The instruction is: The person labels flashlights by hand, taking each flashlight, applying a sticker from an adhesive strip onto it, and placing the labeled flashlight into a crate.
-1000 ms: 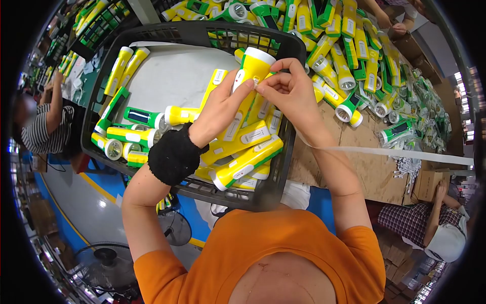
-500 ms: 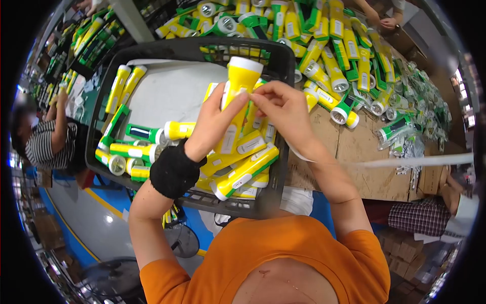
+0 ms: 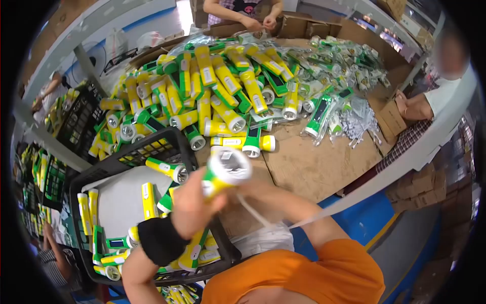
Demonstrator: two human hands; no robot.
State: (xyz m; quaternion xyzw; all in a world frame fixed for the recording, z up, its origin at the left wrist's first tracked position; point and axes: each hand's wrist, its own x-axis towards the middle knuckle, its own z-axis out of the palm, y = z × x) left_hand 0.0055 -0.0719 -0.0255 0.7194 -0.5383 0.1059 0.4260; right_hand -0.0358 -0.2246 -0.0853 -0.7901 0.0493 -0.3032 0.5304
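My left hand (image 3: 192,205), with a black wristband (image 3: 161,241), is closed around a yellow, green and white flashlight (image 3: 230,169). Its lens end tilts up toward me above the basket's right side. Just behind the flashlight, my right hand (image 3: 249,188) is blurred and its fingers are mostly hidden. A narrow white strip (image 3: 255,212) hangs by my right wrist. Below my left hand, the black basket (image 3: 184,147) holds several flashlights, among them a yellow one (image 3: 148,200) lying on a pale liner (image 3: 119,190).
A big heap of flashlights (image 3: 212,83) covers the cardboard-topped table (image 3: 298,169) ahead. Bagged parts (image 3: 349,66) and a wrapped flashlight (image 3: 319,116) lie to the right. A person's hands (image 3: 260,23) are at the far edge; another person's arm (image 3: 417,105) is at right.
My view has swung right and up toward the heap. The flashlight in my left hand has tipped so its lens faces me. My hands have moved to the basket's right edge.
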